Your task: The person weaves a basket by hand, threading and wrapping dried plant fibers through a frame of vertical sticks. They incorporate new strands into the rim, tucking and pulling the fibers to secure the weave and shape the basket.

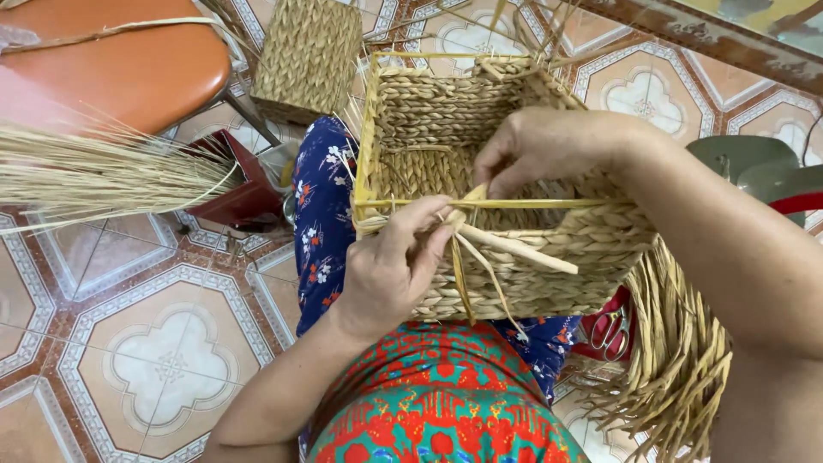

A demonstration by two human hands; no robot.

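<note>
A square woven straw basket (549, 266) with a yellow wire frame rests on my lap. My left hand (390, 270) pinches pale straw strands (506, 249) at the basket's near rim, fingers closed on them. My right hand (549, 146) reaches over the rim from the right, its fingers pressed on the same strands where they wrap the yellow rim rod (531, 204). Loose strand ends hang down the basket's front wall.
A finished woven basket (309, 56) stands on the patterned tile floor beyond my knee. An orange stool (120, 69) and a bundle of dry straw (94, 171) lie left. Loose straw (677, 360) and red-handled scissors (610, 330) lie right.
</note>
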